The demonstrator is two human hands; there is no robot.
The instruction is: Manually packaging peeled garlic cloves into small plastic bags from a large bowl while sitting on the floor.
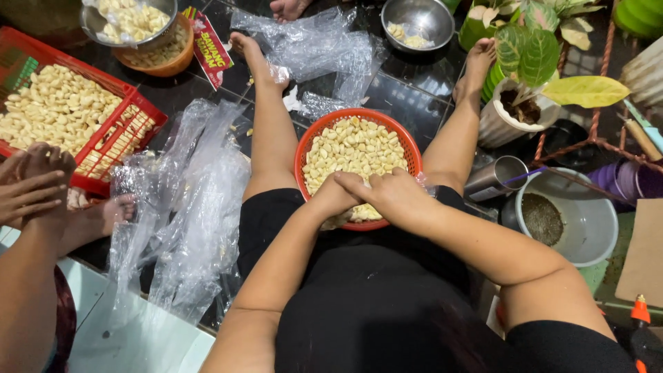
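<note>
Head view: both hands (369, 193) meet over the orange basket (304, 148) of peeled garlic (352, 148).

Round orange-red perforated basket (407, 148): rests on the dark floor between the person's outstretched legs, upright, near edge against the lap. Contents: peeled garlic cloves (352, 148), pale cream, heaped nearly to the rim, dry and loose. The near part of the heap is covered by both hands, so its state there cannot be seen
</note>
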